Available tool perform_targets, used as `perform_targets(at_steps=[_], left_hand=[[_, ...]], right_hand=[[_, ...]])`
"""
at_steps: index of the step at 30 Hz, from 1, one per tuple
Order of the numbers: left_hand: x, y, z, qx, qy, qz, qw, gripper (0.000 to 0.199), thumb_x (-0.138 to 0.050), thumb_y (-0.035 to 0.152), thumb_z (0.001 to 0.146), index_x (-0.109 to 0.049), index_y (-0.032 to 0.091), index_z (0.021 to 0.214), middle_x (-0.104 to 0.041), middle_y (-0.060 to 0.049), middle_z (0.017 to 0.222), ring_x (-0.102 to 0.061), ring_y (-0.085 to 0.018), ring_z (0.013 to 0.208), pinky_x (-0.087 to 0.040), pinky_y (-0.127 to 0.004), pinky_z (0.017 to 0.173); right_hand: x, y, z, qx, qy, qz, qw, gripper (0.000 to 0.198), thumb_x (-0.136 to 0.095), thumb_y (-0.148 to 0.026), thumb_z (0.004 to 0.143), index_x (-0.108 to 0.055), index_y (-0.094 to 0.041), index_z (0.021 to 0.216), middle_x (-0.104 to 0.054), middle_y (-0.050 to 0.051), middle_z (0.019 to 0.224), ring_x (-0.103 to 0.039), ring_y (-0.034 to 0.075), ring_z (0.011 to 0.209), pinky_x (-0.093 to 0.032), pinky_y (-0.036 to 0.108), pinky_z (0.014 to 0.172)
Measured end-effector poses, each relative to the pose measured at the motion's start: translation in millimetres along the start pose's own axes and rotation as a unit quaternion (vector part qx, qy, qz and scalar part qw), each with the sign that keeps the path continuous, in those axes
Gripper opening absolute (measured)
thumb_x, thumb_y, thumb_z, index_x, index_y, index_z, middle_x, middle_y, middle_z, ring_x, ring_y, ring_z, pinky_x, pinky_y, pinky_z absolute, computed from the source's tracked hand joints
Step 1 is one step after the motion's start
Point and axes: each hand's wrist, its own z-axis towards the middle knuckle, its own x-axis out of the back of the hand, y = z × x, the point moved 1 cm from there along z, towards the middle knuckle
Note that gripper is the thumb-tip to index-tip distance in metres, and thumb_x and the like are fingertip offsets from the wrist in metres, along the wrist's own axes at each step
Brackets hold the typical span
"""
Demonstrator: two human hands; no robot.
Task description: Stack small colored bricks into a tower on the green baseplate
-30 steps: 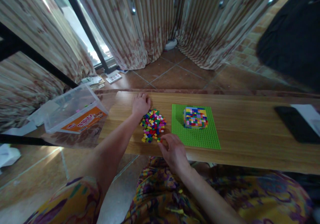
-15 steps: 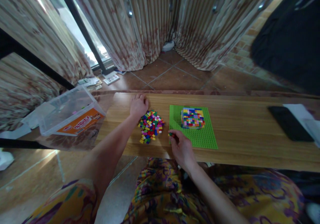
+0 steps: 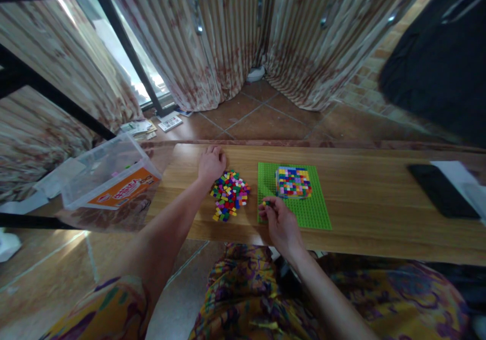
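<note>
My right hand (image 3: 281, 224) is pinched over the near left part of the green baseplate (image 3: 311, 216). Between its fingertips are small building bricks (image 3: 267, 203), with green and yellow showing; how many is too small to tell. Just beyond it on the baseplate stands a low block built of many coloured bricks (image 3: 293, 182). My left hand (image 3: 212, 163) rests palm down on the wooden table, fingers slightly bent and apart from any brick I can make out. Right beside it lies a loose pile of coloured bricks (image 3: 231, 194).
A clear plastic box (image 3: 110, 173) with an orange label stands past the table's left end. On the right of the table (image 3: 368, 193) lie a dark flat object (image 3: 442, 190) and white paper (image 3: 455, 175). Striped curtains (image 3: 228, 41) hang behind.
My right hand has moved a little to the right, over the baseplate, with the bricks in its fingertips. My left hand stays where it was. The view has tilted up slightly.
</note>
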Motion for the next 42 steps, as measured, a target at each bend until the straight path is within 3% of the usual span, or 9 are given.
perform_targets(at_steps=[12, 22, 29, 36, 42], left_hand=[[0, 0, -1, 0.0, 0.003, -0.003, 1.0, 0.035, -0.045, 0.027, 0.096, -0.067, 0.016, 0.122, -0.068, -0.016, 0.132, -0.058, -0.032, 0.125, -0.044, -0.048, 0.112], [1, 0, -1, 0.0, 0.003, -0.002, 1.0, 0.034, -0.046, 0.026, 0.096, -0.068, 0.017, 0.121, -0.068, -0.015, 0.131, -0.059, -0.032, 0.124, -0.044, -0.048, 0.112], [1, 0, -1, -0.003, 0.004, 0.005, 1.0, 0.032, -0.046, 0.026, 0.096, -0.068, 0.018, 0.118, -0.069, -0.015, 0.129, -0.059, -0.032, 0.124, -0.045, -0.047, 0.111], [1, 0, -1, -0.001, 0.002, 0.002, 1.0, 0.034, -0.045, 0.026, 0.096, -0.067, 0.016, 0.121, -0.067, -0.015, 0.133, -0.058, -0.032, 0.126, -0.044, -0.047, 0.113], [2, 1, -1, 0.002, -0.001, -0.008, 1.0, 0.034, -0.045, 0.025, 0.096, -0.067, 0.016, 0.12, -0.067, -0.016, 0.134, -0.058, -0.033, 0.127, -0.043, -0.048, 0.113]], right_hand=[[-9, -4, 4, 0.017, 0.015, 0.079, 0.997, 0.033, -0.056, -0.053, 0.09, -0.06, -0.022, 0.1, -0.067, 0.0, 0.073, -0.062, 0.013, 0.055, -0.05, 0.025, 0.051], [-15, -4, 7, 0.016, 0.043, 0.061, 0.997, 0.033, -0.055, -0.051, 0.09, -0.064, -0.02, 0.099, -0.065, -0.001, 0.067, -0.059, 0.012, 0.048, -0.046, 0.022, 0.046], [-20, -4, 13, 0.005, 0.005, 0.038, 0.999, 0.041, -0.053, -0.055, 0.09, -0.067, -0.019, 0.105, -0.067, 0.001, 0.07, -0.062, 0.014, 0.051, -0.048, 0.025, 0.049], [-28, -10, 32, 0.01, -0.035, 0.014, 0.999, 0.033, -0.053, -0.046, 0.089, -0.071, -0.021, 0.101, -0.062, -0.003, 0.056, -0.052, 0.013, 0.042, -0.038, 0.025, 0.043], [-31, -11, 37, 0.041, -0.048, 0.009, 0.998, 0.031, -0.057, -0.042, 0.086, -0.078, -0.023, 0.098, -0.065, -0.002, 0.058, -0.06, 0.016, 0.054, -0.046, 0.028, 0.054]])
